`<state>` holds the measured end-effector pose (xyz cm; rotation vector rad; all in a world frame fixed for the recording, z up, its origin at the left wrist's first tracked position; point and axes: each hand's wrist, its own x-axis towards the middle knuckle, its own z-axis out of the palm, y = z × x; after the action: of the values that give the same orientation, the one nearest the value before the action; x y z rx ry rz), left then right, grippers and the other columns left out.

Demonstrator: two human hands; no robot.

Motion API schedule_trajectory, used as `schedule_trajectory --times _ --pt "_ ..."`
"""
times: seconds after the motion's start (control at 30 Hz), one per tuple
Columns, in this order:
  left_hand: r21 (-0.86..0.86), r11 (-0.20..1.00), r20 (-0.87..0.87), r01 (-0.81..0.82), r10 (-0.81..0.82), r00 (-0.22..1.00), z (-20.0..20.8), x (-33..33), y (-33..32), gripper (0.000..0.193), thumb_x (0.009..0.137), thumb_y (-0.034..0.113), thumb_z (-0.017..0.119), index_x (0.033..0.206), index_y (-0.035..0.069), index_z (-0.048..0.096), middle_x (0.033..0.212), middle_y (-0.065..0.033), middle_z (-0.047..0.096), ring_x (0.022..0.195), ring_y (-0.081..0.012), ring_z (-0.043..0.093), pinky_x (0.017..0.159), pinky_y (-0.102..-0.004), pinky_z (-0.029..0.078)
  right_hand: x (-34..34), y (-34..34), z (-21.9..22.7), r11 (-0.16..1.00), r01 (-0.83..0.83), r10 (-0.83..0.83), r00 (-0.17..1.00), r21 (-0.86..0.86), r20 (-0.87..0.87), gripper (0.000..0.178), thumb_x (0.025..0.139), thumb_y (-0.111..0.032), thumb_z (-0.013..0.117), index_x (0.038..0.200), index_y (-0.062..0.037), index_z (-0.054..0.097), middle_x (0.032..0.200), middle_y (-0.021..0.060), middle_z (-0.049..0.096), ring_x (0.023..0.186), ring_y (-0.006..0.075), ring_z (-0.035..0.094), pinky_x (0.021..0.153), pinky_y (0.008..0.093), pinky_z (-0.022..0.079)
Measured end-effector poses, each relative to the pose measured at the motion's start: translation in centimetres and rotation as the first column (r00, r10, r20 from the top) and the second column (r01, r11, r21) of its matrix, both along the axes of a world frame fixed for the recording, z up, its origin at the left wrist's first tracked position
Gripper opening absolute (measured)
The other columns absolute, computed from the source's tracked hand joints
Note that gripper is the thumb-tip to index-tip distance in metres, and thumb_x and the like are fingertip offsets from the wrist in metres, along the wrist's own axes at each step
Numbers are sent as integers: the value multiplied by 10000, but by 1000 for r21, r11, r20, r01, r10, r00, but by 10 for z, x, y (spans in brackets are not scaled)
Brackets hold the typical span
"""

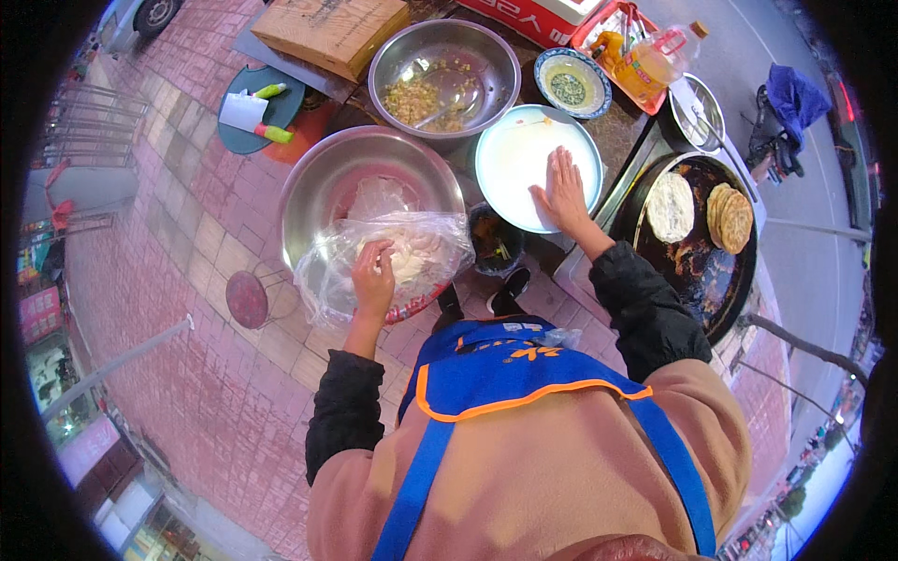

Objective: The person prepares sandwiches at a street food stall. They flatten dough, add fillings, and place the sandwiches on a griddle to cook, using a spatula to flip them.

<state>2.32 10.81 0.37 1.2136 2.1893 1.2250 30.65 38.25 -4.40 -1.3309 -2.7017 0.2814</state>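
Note:
My right hand point(564, 194) lies flat on a round white plate point(510, 173), fingers stretched out and close together. My left hand point(374, 279) is over a big steel basin point(309, 192), its fingers bent and drawn together beside pale dough point(416, 252). What those fingers hold, if anything, is too small to make out. Clear plastic film point(327, 280) is bunched around the dough and hangs over the basin's near rim. Beyond the plate, a steel bowl point(500, 70) contains chopped filling point(426, 98) and a spoon point(435, 116).
At right, a black round pan point(692, 290) holds one pale flatbread point(671, 208) and several browned ones point(731, 220). An oil bottle point(655, 64), a patterned bowl point(599, 97) and a steel pot point(716, 98) stand at the back. A wooden box point(329, 33) sits far left; a stool point(247, 299) is on the paving.

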Motion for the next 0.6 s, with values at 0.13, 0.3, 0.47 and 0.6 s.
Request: schedule_trajectory --times 0.13,0.3,0.47,0.6 --pt "-11 1000 20 1 0 1000 -14 -8 -22 125 868 6 585 969 37 652 970 -104 681 827 -231 675 609 -311 522 -31 26 -12 999 27 -27 1000 41 0 768 931 -429 500 1475 46 238 1557 238 196 1462 345 159 1188 439 125" --pt "-97 995 53 6 -1 999 -16 -12 -33 143 861 31 601 996 40 645 983 -109 685 829 -255 676 662 -347 525 -51 15 -13 979 -182 188 980 94 -65 672 954 -335 463 1489 8 245 1565 194 211 1465 312 166 1195 417 129" --pt "-176 984 45 35 -27 999 -16 -20 -30 171 818 40 625 989 30 624 950 -137 676 827 -301 666 710 -389 518 -18 32 -18 960 -183 57 867 -210 -496 470 880 -112 565 1314 24 449 1389 215 423 1308 361 384 1108 446 295" --pt "-231 970 22 77 -74 997 -22 -22 -31 212 800 56 642 1007 22 611 979 -159 664 849 -330 655 732 -402 521 -27 72 -34 992 78 -24 893 103 -449 428 829 -24 563 1250 7 491 1235 220 522 1176 399 455 1050 476 336"
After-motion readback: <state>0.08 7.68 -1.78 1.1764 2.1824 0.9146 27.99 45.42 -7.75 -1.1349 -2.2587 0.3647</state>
